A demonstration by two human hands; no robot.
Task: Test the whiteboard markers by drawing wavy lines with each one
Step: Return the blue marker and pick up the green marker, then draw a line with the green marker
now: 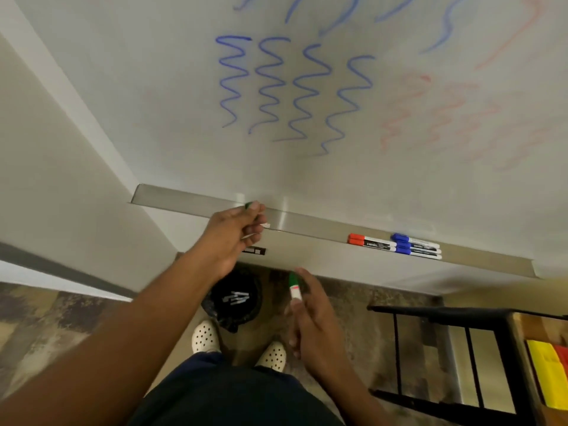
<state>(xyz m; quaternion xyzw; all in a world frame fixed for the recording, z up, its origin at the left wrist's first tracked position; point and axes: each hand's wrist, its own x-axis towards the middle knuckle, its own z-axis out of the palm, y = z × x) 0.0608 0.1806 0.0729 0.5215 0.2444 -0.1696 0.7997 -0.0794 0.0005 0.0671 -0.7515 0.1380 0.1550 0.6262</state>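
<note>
With blue and red waves already on the board (307,167), the green markers come next: the left hand (236,229) curls round one at the tray (307,222), the right hand (310,315) pinches another (294,287) below it, probably needing uncapping before drawing.

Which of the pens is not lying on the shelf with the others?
The green marker in the right hand. The red markers and blue markers lie together on the tray under the whiteboard.
</note>
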